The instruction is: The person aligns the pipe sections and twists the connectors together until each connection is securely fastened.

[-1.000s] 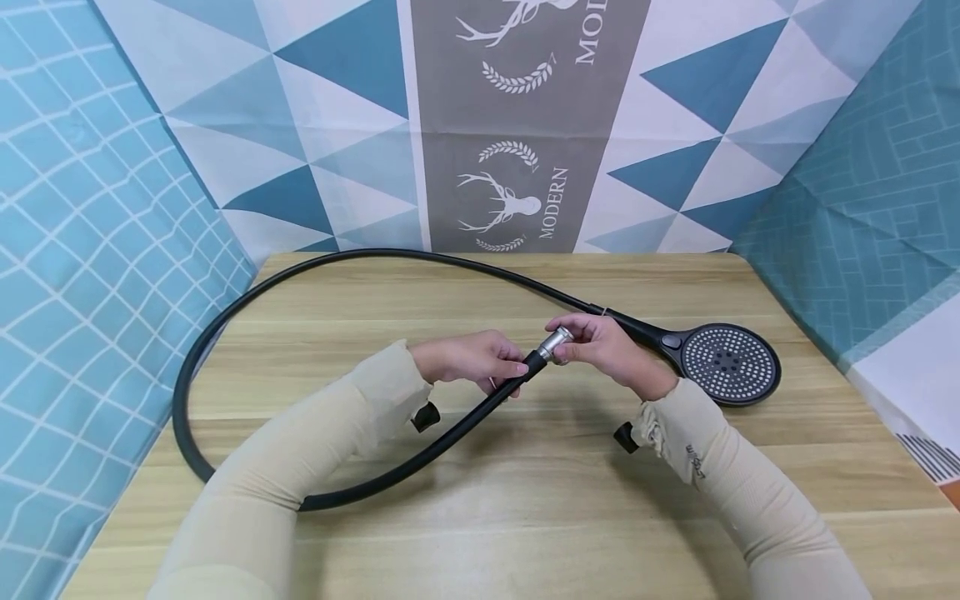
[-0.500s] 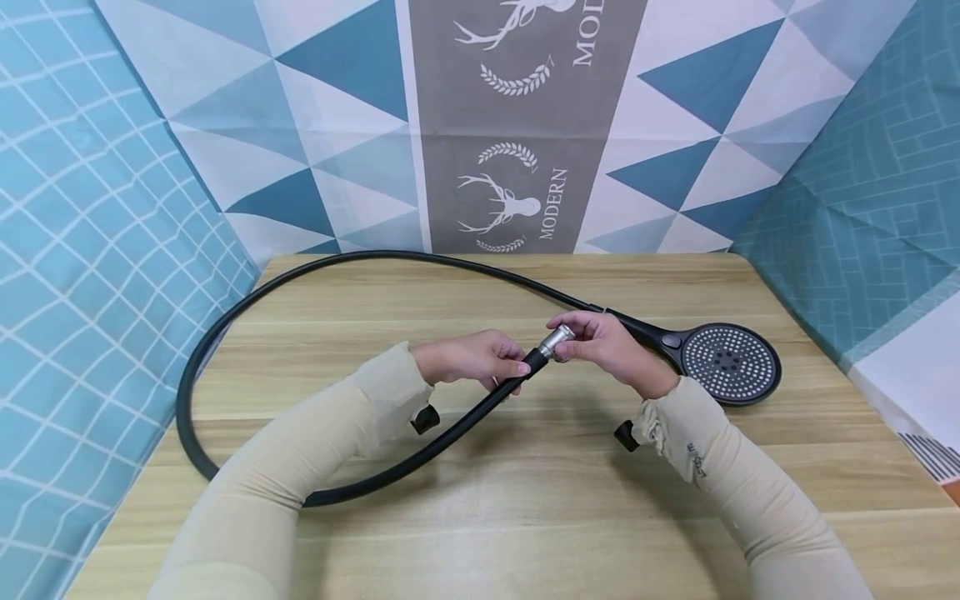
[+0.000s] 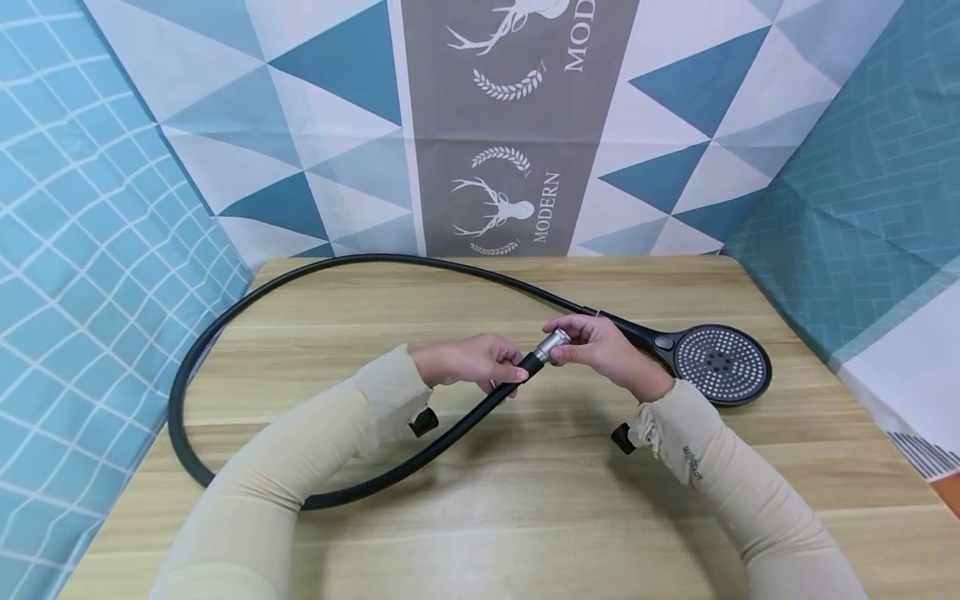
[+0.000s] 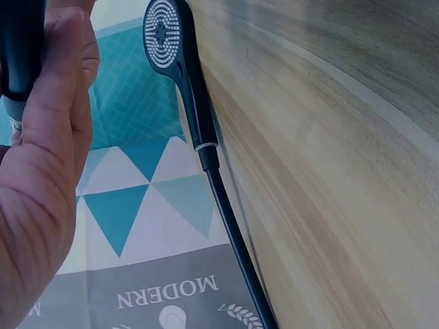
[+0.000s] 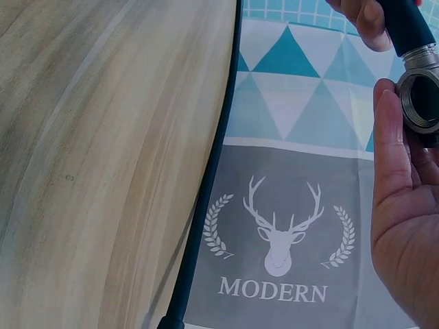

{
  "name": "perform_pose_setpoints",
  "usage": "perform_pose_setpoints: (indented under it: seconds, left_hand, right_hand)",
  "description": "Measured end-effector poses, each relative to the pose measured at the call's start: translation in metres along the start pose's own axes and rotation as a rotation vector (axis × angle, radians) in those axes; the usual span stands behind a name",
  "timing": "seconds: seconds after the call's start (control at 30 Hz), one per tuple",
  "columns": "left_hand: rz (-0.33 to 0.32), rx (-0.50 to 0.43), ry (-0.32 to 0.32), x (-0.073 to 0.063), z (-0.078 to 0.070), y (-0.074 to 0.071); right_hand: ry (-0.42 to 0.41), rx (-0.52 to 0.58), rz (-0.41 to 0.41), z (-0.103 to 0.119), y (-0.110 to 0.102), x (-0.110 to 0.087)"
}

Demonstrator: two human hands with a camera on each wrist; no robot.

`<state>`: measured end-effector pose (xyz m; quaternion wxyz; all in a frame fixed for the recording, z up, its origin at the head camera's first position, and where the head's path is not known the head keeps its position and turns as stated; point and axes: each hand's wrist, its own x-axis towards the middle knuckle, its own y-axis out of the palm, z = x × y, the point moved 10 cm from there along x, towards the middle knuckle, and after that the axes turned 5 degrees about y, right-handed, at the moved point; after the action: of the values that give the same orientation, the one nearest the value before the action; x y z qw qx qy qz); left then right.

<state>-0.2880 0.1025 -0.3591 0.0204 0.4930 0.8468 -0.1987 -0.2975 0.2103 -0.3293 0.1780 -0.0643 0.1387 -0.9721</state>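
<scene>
A black shower hose [image 3: 420,457] rises from the table to a silver metal fitting [image 3: 551,344] at its end, held above the wood. My left hand [image 3: 480,362] grips the hose just below the fitting, thumb on top. The fitting itself is pinched between the thumb and fingers of my right hand [image 3: 603,354]. In the right wrist view the metal fitting [image 5: 410,118] shows a round threaded opening. The hose's other end joins a black shower head [image 3: 722,364], which lies spray face up to the right. Part of the hose is hidden behind my left sleeve.
The hose loops around the left side of the wooden table [image 3: 525,525] and along its back edge. Patterned cloth walls [image 3: 487,125] enclose the back and both sides. The shower head lies close to my right hand and forearm.
Both hands keep their hold with almost no movement. The whole head view has shifted slightly, and the hose loop at the left has moved a little.
</scene>
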Motion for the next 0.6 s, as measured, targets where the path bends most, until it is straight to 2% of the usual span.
perform_pose_setpoints:
  seconds: [0.17, 0.37, 0.5, 0.6]
  left_hand:
    - [-0.004, -0.001, -0.01, 0.0017, 0.0033, 0.0004]
    - [0.018, 0.002, -0.051, 0.0027, 0.0051, 0.0015]
    - [0.056, 0.013, -0.069, 0.0039, 0.0061, 0.0034]
    - [0.095, 0.035, -0.055, 0.0047, 0.0046, 0.0059]
  right_hand:
    - [0.004, -0.005, -0.003, -0.0027, 0.0, -0.0006]
    - [0.015, 0.003, 0.005, -0.0027, 0.0005, -0.0017]
    - [0.025, -0.013, 0.006, -0.0046, 0.0003, -0.002]
    - [0.021, -0.022, 0.006, -0.0055, -0.0005, -0.0021]
